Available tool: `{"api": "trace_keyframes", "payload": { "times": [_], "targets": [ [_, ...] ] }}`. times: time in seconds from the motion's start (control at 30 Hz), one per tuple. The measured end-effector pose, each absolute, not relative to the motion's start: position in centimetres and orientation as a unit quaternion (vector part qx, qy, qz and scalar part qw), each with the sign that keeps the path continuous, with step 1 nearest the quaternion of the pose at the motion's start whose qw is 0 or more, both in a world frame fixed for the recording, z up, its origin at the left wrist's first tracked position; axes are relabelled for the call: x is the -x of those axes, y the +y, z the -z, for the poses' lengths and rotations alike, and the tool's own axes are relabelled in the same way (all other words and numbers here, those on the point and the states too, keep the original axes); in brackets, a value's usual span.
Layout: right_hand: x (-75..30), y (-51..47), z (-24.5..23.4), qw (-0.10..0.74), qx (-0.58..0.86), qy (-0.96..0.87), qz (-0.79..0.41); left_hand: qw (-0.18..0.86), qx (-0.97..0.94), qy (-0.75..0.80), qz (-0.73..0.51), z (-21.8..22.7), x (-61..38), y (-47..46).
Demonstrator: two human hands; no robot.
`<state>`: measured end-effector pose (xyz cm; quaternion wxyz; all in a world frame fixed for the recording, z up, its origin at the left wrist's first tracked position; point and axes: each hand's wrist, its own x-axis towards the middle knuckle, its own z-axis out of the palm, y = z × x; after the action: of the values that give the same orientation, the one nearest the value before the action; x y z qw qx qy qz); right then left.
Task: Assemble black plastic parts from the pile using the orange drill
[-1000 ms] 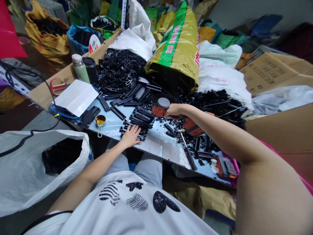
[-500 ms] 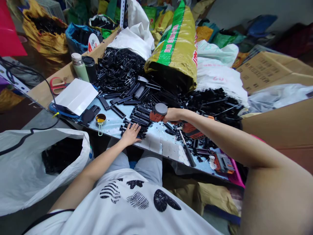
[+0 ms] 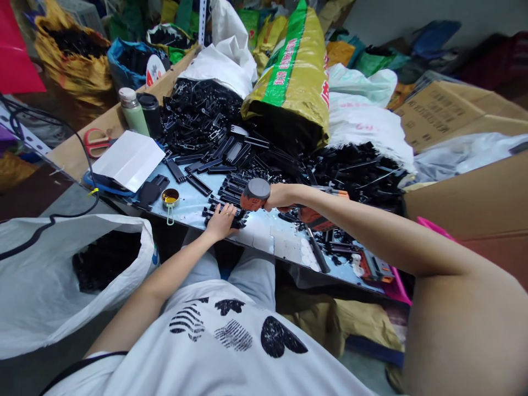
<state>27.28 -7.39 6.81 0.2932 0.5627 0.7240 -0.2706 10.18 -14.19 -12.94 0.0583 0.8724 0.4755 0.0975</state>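
black strips (image 3: 233, 186) lie in a row on the blue tabletop (image 3: 188, 208). the left hand (image 3: 221, 221) rests on the nearest ones; whether its fingers grip, i cannot tell. the right hand (image 3: 282, 196) wraps its fingers around an orange power tool (image 3: 252, 202) just beside the row.

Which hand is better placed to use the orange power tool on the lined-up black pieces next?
Probably the right hand: it grips the orange power tool, close to the row of black pieces. The left hand rests on those pieces, holding no tool.
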Motion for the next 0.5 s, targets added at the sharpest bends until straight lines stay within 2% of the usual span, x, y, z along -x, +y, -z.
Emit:
{"api": "trace_keyframes", "payload": {
  "times": [0.13, 0.27, 0.5],
  "targets": [
    [-27.4, -8.9, -7.8, 0.278, -0.562, 0.740, 0.243, 0.055, -0.870, 0.478, -0.109, 13.0, -10.2, -14.4],
    [-27.2, -10.2, -8.4, 0.282, -0.557, 0.723, 0.297, 0.048, -0.870, 0.477, -0.115, 13.1, -10.2, -14.5],
    [-28.0, -12.4, -6.8, 0.251, -0.562, 0.743, 0.261, 0.043, -0.874, 0.475, -0.092, 13.3, -10.4, -14.3]
  ]
}}
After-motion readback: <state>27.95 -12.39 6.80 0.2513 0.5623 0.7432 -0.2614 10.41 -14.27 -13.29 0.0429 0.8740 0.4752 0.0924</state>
